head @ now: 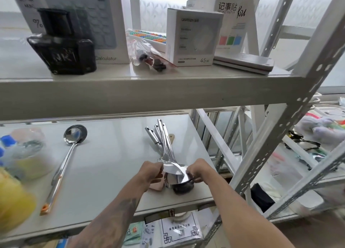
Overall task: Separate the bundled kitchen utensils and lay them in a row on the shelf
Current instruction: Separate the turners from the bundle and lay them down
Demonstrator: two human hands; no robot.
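Note:
A bundle of steel kitchen utensils (165,147) lies on the white middle shelf (112,154), handles fanned toward the back, heads stacked near the front edge. My left hand (151,172) grips the left side of the stacked heads. My right hand (196,170) pinches their right side, on the top steel spatula blade (174,170). A dark ladle bowl (182,188) sits at the bottom of the stack. A single steel ladle (65,160) lies apart on the left of the shelf, bowl at the back, orange-tagged handle toward the front.
Blurred plastic containers with blue lids (20,150) and something yellow (13,197) crowd the shelf's left end. The upper shelf (149,89) overhangs, holding boxes and a black ink bottle (63,48). A perforated metal upright (291,105) slants at the right.

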